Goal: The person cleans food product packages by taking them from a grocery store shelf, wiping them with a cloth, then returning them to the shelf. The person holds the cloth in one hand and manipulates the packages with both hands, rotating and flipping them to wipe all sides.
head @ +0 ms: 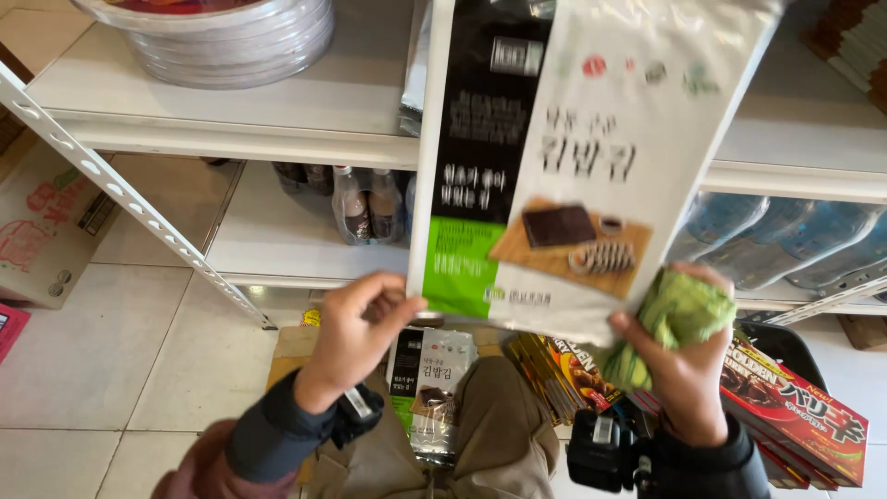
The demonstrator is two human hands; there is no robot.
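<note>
We stand in shop stockroom: white metal shelving (277,111), bottled drinks (368,205) in rows, stacked foil trays (231,42), cardboard box (42,226), boxed packaged foods (795,411) on tiled floor (111,342).

Glossy plastic packet (564,157), crumpled green cloth (679,314)

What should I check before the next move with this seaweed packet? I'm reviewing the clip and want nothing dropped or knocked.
1. Left hand grip on the seaweed packet: ok, fingers pinch its lower left corner.
2. Right hand grip on the packet: cannot tell; it meets the lower right corner but also clutches a green cloth.
3. Packet held flat and unfolded: ok, it stands upright in front of the white shelf.
4. Room on the shelf behind the packet: cannot tell, the packet hides it.
5. Bottles on the lower shelf stand apart from the packet: ok.
6. Spare seaweed packet and red boxes below: ok, lying apart from both hands.
</note>
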